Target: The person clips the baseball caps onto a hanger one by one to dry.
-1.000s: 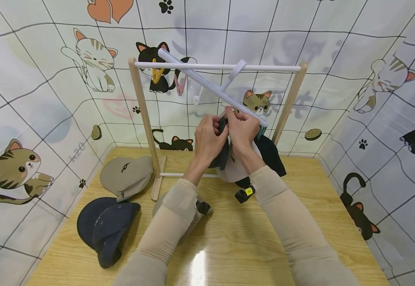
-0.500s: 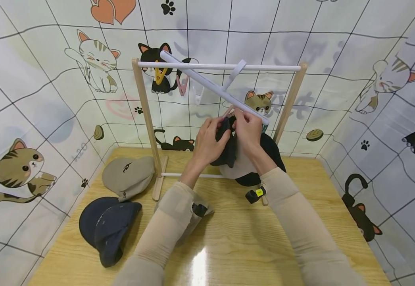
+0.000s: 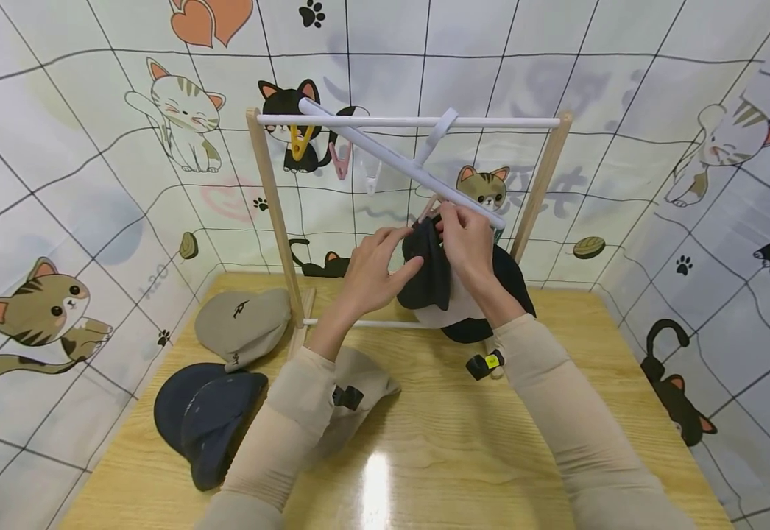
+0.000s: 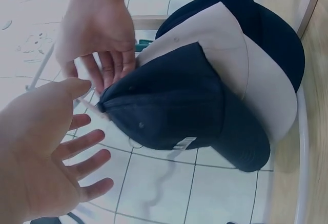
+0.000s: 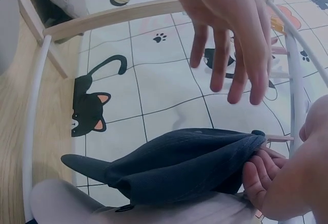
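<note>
A dark navy cap [image 3: 425, 265] hangs by its crown from a pale pink clip [image 3: 428, 209] under the slanted white hanger bar [image 3: 385, 153]. My right hand [image 3: 467, 243] holds the cap's upper edge beside the clip, fingers curled; the right wrist view shows those fingertips against the fabric. My left hand [image 3: 378, 269] is spread beside the cap's left side; in the left wrist view its fingers [image 4: 84, 170] stand apart from the cap. Behind hang a whitish cap [image 4: 225, 55] and a black cap [image 4: 274, 39], near a green clip [image 4: 143, 44].
A wooden-legged rack [image 3: 269, 213] carries the hanger on its white top rail [image 3: 504, 122]. Yellow [image 3: 301, 142], pink [image 3: 340, 160] and white clips [image 3: 372, 175] hang at left. On the table [image 3: 464, 456] lie a khaki cap [image 3: 242, 324], a navy cap [image 3: 209, 416] and a grey-beige cap [image 3: 358, 401].
My left hand has let go of the dark cap and drawn back leftward, its fingers spreading. The right hand has moved slightly right and stays by the clip. The cap now hangs more exposed.
</note>
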The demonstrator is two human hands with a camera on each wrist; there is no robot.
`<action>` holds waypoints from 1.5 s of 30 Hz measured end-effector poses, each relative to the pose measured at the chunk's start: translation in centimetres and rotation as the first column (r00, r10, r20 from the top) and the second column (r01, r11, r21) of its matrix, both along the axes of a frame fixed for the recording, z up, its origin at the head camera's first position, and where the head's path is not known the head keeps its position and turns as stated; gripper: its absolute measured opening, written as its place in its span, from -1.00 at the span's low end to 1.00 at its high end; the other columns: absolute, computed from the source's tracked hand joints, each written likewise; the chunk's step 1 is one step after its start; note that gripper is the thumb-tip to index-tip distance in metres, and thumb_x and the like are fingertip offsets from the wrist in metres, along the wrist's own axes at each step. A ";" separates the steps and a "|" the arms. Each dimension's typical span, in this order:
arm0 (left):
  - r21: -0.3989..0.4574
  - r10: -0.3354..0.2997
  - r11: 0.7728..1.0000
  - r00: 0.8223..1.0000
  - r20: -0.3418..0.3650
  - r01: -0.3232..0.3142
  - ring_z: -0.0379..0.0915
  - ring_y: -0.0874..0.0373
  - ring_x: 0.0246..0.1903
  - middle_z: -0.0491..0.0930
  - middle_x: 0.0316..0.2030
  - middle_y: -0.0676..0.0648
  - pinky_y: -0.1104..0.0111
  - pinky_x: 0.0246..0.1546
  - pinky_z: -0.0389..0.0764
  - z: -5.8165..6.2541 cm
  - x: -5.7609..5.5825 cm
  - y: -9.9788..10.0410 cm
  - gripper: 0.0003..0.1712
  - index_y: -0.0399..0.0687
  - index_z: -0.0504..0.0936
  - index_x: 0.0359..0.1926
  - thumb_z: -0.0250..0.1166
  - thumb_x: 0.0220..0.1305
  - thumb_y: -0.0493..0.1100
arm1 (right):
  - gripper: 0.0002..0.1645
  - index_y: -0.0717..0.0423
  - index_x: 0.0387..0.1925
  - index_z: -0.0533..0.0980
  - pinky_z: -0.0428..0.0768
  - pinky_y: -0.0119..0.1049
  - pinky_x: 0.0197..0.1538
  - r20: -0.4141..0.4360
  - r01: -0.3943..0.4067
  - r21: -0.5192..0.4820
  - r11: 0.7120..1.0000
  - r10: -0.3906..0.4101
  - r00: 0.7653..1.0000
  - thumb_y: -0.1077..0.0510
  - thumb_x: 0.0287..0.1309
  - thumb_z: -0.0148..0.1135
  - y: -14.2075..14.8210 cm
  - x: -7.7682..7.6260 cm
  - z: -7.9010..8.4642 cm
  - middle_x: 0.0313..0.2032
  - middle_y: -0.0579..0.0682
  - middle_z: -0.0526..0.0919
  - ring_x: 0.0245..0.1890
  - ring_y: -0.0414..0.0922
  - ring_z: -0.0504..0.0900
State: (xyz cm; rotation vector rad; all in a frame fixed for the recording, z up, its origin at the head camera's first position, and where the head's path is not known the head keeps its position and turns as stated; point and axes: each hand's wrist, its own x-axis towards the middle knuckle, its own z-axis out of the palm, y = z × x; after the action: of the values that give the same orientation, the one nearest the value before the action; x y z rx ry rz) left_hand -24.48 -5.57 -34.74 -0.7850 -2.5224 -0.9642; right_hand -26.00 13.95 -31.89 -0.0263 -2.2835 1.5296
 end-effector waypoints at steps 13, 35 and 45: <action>-0.108 -0.043 0.993 0.996 0.084 0.051 0.41 -0.28 0.58 0.50 0.58 -0.26 -0.31 0.60 0.38 -0.3 3.3 -4.8 -0.30 -0.02 0.47 0.66 0.30 0.69 0.13 | -0.33 0.00 0.33 0.72 0.78 -0.02 0.23 0.014 -0.076 0.013 0.997 0.076 0.997 -0.35 0.74 -0.02 0.8 0.3 -0.3 0.21 0.12 0.83 0.13 0.03 0.83; -0.129 -0.072 0.987 0.985 0.155 0.092 0.46 -0.34 0.57 0.49 0.59 -0.28 -0.39 0.52 0.45 -5.6 9.6 -9.6 -0.26 -0.01 0.47 0.66 0.39 0.63 0.10 | -0.37 0.16 0.54 0.54 0.74 0.20 0.34 -0.074 -0.234 -0.021 0.972 0.232 0.970 -0.14 0.76 0.08 2.6 1.6 -0.9 0.40 0.21 0.72 0.26 0.20 0.79; -0.116 -0.041 0.992 0.987 0.155 0.060 0.47 -0.31 0.56 0.53 0.57 -0.27 -0.40 0.49 0.47 -8.0 12.2 -10.6 -0.30 -0.02 0.52 0.63 0.40 0.62 0.08 | -0.37 0.09 0.55 0.53 0.66 -0.51 0.12 -0.071 -0.222 0.067 0.973 0.227 0.971 -0.17 0.76 0.08 3.0 3.3 -0.9 0.44 0.13 0.68 0.28 0.12 0.76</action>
State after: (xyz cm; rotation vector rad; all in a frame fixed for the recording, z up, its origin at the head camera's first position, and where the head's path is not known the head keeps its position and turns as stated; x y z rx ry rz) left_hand -12.28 -16.20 -42.74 -0.8437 -2.7255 -0.9281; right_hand -22.71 16.93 -32.81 0.3130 -2.3314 1.5401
